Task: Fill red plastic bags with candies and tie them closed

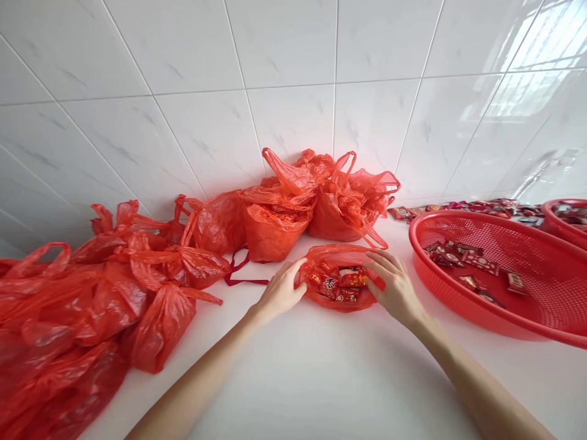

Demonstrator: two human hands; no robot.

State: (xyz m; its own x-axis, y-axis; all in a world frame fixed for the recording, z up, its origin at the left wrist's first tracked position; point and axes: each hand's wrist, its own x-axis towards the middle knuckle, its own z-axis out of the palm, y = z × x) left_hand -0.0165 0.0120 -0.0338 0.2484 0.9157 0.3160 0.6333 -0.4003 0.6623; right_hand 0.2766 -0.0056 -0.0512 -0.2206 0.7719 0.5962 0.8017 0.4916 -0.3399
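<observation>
A red plastic bag (337, 252) stands with its mouth spread wide on the white table, between my two hands. Inside it lie several small wrapped snacks (351, 278) in red packaging. My left hand (283, 287) is closed on the bag's left edge, thumb toward the inside. On the opposite side my right hand (393, 284) grips the right edge, fingers over the rim and thumb at the inner side. One loop handle of the bag rises near my right fingers.
Tied red bags (160, 318) are heaped at the left. Two fuller red bags (279, 226) stand against the tiled wall (293, 116). At the right, a red plastic basket (458, 311) holds scattered packets. More packets (486, 208) lie behind it, beside a second basket (562, 226). A dark red ribbon (247, 281) lies near my left hand.
</observation>
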